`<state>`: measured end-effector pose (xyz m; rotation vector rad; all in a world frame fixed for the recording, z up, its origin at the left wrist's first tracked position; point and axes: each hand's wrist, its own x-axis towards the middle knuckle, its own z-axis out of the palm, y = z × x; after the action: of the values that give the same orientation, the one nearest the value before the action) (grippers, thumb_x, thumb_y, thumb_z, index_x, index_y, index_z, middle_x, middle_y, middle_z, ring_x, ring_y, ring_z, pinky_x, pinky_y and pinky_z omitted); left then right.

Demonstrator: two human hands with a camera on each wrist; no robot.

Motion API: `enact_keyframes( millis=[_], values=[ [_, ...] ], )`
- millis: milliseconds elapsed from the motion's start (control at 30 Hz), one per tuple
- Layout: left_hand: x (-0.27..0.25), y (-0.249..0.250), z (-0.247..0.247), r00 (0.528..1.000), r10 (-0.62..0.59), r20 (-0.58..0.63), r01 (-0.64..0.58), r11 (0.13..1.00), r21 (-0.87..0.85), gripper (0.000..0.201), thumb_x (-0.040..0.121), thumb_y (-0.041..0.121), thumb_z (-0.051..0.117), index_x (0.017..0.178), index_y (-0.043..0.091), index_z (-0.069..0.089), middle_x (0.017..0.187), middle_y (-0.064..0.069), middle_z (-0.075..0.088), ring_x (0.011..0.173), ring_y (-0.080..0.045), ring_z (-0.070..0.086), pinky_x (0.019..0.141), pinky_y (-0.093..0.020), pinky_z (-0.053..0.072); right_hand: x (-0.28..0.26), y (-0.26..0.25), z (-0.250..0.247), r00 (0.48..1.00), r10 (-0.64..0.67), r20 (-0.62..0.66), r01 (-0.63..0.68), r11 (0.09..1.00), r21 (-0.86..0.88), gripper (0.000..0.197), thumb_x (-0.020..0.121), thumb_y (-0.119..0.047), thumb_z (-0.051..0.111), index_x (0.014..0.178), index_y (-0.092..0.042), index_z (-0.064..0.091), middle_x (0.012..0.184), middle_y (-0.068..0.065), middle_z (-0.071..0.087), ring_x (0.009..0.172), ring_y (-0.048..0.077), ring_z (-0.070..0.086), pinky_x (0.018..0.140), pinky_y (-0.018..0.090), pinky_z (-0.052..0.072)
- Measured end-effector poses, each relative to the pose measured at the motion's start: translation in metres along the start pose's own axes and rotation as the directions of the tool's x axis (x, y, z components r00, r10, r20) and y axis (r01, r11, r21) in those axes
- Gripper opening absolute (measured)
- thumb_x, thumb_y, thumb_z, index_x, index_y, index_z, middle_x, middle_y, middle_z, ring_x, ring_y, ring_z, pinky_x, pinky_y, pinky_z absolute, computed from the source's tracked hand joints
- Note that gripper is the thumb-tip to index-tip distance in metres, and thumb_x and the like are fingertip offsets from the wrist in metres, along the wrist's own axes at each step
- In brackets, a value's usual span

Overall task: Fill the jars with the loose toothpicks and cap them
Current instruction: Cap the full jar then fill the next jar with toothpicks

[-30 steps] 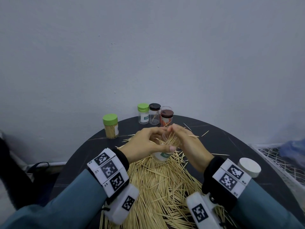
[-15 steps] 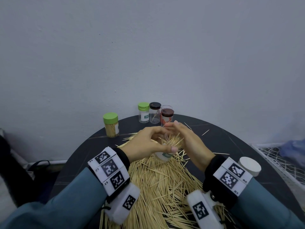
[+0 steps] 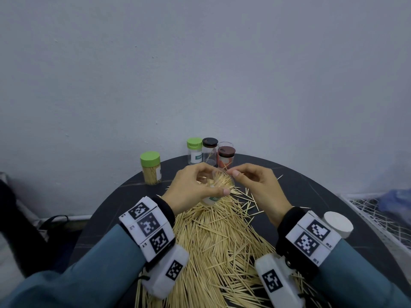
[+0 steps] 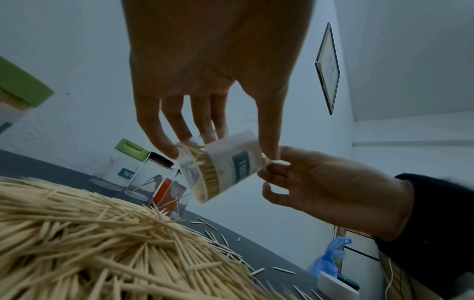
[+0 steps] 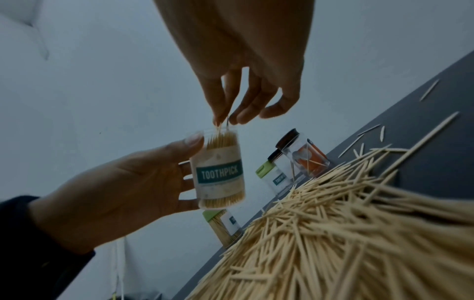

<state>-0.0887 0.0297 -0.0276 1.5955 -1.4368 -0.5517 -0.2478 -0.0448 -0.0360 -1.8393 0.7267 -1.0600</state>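
Note:
My left hand (image 3: 198, 186) grips a clear jar (image 3: 214, 198) with a "TOOTHPICK" label and holds it tilted, just above the pile. The jar (image 5: 218, 172) is packed with toothpicks and has no cap. My right hand (image 3: 255, 185) is at the jar's mouth; its thumb and forefinger pinch the tips of a few toothpicks (image 5: 222, 124) standing in the jar. In the left wrist view the jar (image 4: 231, 166) sits between my left thumb and fingers, with the right hand (image 4: 307, 182) beside it. A big heap of loose toothpicks (image 3: 218, 241) covers the dark round table (image 3: 311, 192).
A full green-capped jar (image 3: 150, 167) stands at the back left. At the far edge stand a green-lidded jar (image 3: 194, 151), a black-lidded jar (image 3: 209, 152), a brown-lidded jar (image 3: 226, 157) and an uncapped one (image 3: 225, 145). A white cap (image 3: 338, 224) lies right, beside a wire basket (image 3: 378, 218).
The fanned bundle of toothpicks that stuck out between my hands has gone down into the jar. The jar has risen slightly off the pile and tilted.

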Motion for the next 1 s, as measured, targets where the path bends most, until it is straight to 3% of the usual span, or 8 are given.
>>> enact_keyframes(
  millis=[133,333,467,633,733,800,900,1000],
  values=[
    [0.001,-0.003,-0.001,0.998,-0.027,-0.049,0.029,0.999,0.022,0.056,0.062,0.038,0.084,0.112,0.023,0.064,0.103,0.010,0.065,0.099,-0.006,0.058,0.073,-0.011,0.040,0.001,0.003,-0.002,0.997,0.034,-0.062,-0.036,0.999,-0.032,0.011,0.085,-0.016,0.066,0.083,-0.027,0.069,0.089,-0.001,0.071,0.087,0.011,0.065,0.083,0.024,0.050],
    [0.000,-0.001,-0.001,0.999,-0.002,-0.035,0.005,0.998,0.069,0.054,0.061,0.036,0.086,0.110,0.024,0.065,0.099,0.015,0.063,0.096,-0.003,0.057,0.070,-0.006,0.037,-0.003,0.001,-0.001,0.999,0.043,-0.005,-0.043,0.988,-0.148,0.006,0.081,-0.017,0.071,0.086,-0.020,0.071,0.081,-0.003,0.071,0.072,0.001,0.062,0.065,0.004,0.046],
    [0.000,0.000,-0.001,0.999,0.000,-0.043,0.004,0.997,0.080,0.054,0.062,0.036,0.086,0.110,0.022,0.065,0.097,0.015,0.062,0.095,-0.004,0.057,0.070,-0.008,0.038,-0.002,-0.001,-0.002,0.999,0.019,-0.027,-0.024,0.980,-0.198,0.012,0.079,-0.020,0.073,0.088,-0.024,0.069,0.073,-0.008,0.067,0.063,-0.003,0.058,0.061,0.004,0.044],
    [-0.001,0.000,0.000,1.000,-0.003,-0.029,0.006,0.993,0.116,0.050,0.062,0.034,0.086,0.106,0.023,0.065,0.097,0.017,0.062,0.095,-0.001,0.055,0.068,-0.004,0.034,-0.004,-0.004,0.000,0.998,0.036,0.059,-0.018,0.962,-0.272,0.004,0.081,-0.018,0.071,0.080,-0.022,0.071,0.070,-0.013,0.064,0.055,-0.015,0.051,0.057,0.001,0.038],
    [-0.002,0.001,0.000,1.000,-0.008,-0.018,0.010,0.994,0.108,0.050,0.063,0.033,0.086,0.107,0.021,0.065,0.097,0.017,0.061,0.093,0.001,0.054,0.068,-0.004,0.035,-0.003,-0.004,-0.001,0.997,0.047,0.055,-0.030,0.960,-0.277,0.004,0.082,-0.021,0.070,0.081,-0.025,0.070,0.072,-0.014,0.065,0.058,-0.013,0.053,0.058,0.002,0.040],
    [-0.001,0.002,-0.001,1.000,-0.012,-0.015,0.013,0.995,0.097,0.052,0.063,0.034,0.085,0.109,0.022,0.064,0.099,0.015,0.062,0.096,-0.003,0.055,0.069,-0.006,0.036,-0.001,-0.005,-0.003,0.998,0.065,0.025,-0.055,0.961,-0.272,0.003,0.084,-0.021,0.067,0.084,-0.023,0.069,0.076,-0.009,0.067,0.062,-0.006,0.057,0.059,0.006,0.043],
    [-0.001,0.003,-0.002,1.000,-0.018,-0.016,0.019,0.996,0.092,0.055,0.063,0.035,0.085,0.111,0.021,0.064,0.101,0.013,0.061,0.098,-0.005,0.054,0.069,-0.007,0.036,0.001,-0.008,-0.008,0.982,0.187,0.025,-0.171,0.940,-0.296,0.003,0.088,-0.020,0.062,0.088,-0.020,0.065,0.085,-0.001,0.067,0.068,0.006,0.061,0.057,0.007,0.042],
    [-0.001,0.004,-0.005,0.999,-0.023,-0.023,0.025,0.997,0.073,0.054,0.063,0.036,0.085,0.110,0.020,0.064,0.102,0.012,0.062,0.097,-0.003,0.054,0.071,-0.007,0.037,0.004,-0.005,-0.012,0.882,0.445,0.154,-0.277,0.755,-0.594,0.025,0.087,-0.036,0.062,0.098,-0.013,0.065,0.092,0.001,0.066,0.083,0.012,0.061,0.068,0.018,0.046]
  ],
)
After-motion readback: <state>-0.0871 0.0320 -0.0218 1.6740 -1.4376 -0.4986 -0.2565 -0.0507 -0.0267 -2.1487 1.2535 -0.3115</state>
